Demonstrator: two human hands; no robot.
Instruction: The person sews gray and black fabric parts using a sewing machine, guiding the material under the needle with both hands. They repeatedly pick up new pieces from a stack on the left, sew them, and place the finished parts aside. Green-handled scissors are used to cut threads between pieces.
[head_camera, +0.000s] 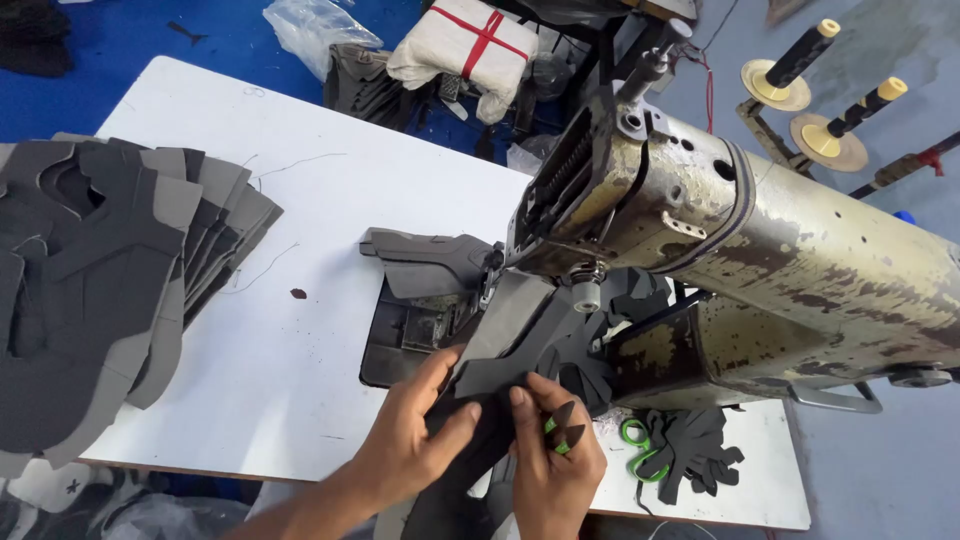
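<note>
Head view: two hands, left hand (405, 440) and right hand (550, 455), pinch one grey fabric piece (505, 340).

Head view, steeply downward (close) over table (300, 200)

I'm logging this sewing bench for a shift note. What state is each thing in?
Left hand: pressing the grey cut piece flat.
Right hand: pinching the piece's edge.
Grey cut piece: under the machine head.
Sewing machine: worn, paint flaking.
Stack of grey pieces: fanned out.
Green scissors: lying flat, partly covered.
</note>
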